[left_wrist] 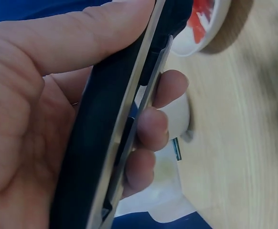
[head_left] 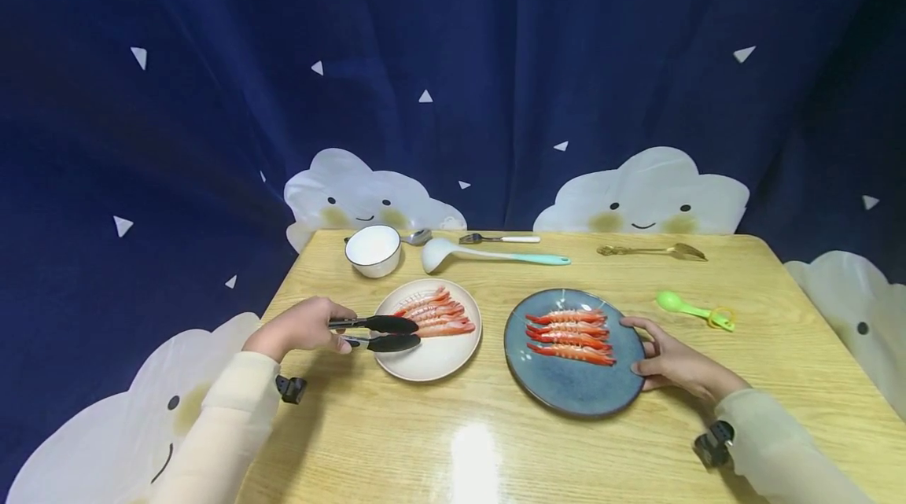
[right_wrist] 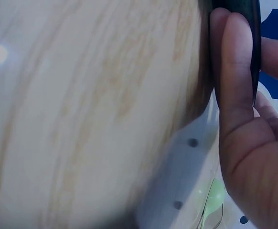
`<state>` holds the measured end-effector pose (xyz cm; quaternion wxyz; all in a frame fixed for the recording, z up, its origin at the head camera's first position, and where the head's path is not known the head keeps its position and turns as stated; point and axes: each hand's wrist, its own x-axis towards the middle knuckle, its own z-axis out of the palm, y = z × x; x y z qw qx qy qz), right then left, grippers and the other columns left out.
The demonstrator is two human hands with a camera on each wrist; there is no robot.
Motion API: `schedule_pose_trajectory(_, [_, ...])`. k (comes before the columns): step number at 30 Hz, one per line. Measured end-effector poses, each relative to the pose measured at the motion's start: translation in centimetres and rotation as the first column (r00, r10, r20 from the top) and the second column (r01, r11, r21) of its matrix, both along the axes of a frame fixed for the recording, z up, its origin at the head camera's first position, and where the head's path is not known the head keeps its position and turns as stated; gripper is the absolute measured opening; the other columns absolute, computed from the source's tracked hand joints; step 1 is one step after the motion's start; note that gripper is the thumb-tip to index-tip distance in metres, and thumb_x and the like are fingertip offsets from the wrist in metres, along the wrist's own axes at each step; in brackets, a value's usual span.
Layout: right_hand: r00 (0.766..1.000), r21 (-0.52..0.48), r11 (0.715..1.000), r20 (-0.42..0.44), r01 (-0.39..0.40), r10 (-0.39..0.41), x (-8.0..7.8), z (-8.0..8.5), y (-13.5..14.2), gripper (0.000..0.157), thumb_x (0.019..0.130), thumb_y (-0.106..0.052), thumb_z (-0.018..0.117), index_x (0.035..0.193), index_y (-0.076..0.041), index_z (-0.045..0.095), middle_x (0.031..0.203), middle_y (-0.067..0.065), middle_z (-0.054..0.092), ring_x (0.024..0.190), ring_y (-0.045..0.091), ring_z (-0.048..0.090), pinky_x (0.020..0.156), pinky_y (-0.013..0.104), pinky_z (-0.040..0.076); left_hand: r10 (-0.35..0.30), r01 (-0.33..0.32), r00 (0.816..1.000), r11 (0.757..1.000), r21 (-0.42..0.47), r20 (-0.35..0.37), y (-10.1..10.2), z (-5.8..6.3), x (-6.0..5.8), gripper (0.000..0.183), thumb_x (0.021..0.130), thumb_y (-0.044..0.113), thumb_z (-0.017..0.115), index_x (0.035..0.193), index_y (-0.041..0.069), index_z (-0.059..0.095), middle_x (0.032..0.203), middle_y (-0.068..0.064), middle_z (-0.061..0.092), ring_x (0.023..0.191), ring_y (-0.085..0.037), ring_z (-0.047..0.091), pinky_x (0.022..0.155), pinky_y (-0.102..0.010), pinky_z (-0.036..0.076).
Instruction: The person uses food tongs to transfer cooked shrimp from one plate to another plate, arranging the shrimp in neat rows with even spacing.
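My left hand (head_left: 306,326) grips a pair of black-and-metal tongs (head_left: 385,324), with thumb and fingers wrapped about the two arms in the left wrist view. The tips are spread a little over the left part of a white plate (head_left: 425,362), at the edge of several red-and-white shrimp (head_left: 444,314). My right hand (head_left: 672,362) holds the right rim of a blue-grey plate (head_left: 576,394), the rim pinched between thumb and fingers in the right wrist view. On that plate, several shrimp (head_left: 569,337) lie in a stacked row, heads and tails lined up.
Behind the plates are a white bowl (head_left: 373,251), a metal spoon (head_left: 418,237) partly hidden by it, a fork (head_left: 499,238) and a white-and-teal ladle (head_left: 488,254). A gold spoon (head_left: 651,250) and a green spoon (head_left: 694,307) lie at the right.
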<state>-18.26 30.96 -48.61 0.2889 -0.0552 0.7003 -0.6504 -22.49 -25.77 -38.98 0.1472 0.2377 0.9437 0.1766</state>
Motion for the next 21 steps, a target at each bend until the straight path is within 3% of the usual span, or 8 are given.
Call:
schedule_pose_trajectory(6, [1.000,0.004,1.000,0.002,0.004,-0.004,0.03,-0.10,0.07,0.079,0.079,0.008,0.053,0.136,-0.014,0.003,0.113,0.026,0.040,0.086,0.034,0.056,0.066,0.048,0.047,-0.028,0.028,1.000,1.000,-0.005,-0.006,0.07,-0.56,0.25,0.039,0.063,0.024,0.076,0.098,0.010,0.066,0.080,0.006,0.062,0.070,-0.012,0.052,0.069,-0.033,0.041])
schedule_pose_trajectory(13, [1.000,0.012,1.000,-0.001,0.008,-0.008,0.07,-0.19,0.06,0.079,0.078,0.007,0.054,0.136,-0.014,0.004,0.114,0.027,0.038,0.085,0.033,0.056,0.066,0.048,0.047,-0.032,0.032,0.999,0.999,0.035,0.011,-0.27,-0.74,0.46,0.040,0.064,0.024,0.075,0.099,0.007,0.066,0.091,0.000,0.064,0.085,-0.016,0.056,0.078,-0.037,0.042])
schedule_pose_trajectory(21, [1.000,0.016,1.000,0.001,0.016,-0.016,0.05,-0.19,0.08,0.079,0.078,0.007,0.054,0.136,-0.014,0.005,0.114,0.027,0.038,0.085,0.033,0.056,0.066,0.048,0.047,-0.053,0.049,0.997,0.996,0.080,0.047,-0.75,-0.45,0.46,0.034,0.065,0.025,0.074,0.096,0.011,0.067,0.089,0.006,0.064,0.086,-0.013,0.056,0.078,-0.035,0.042])
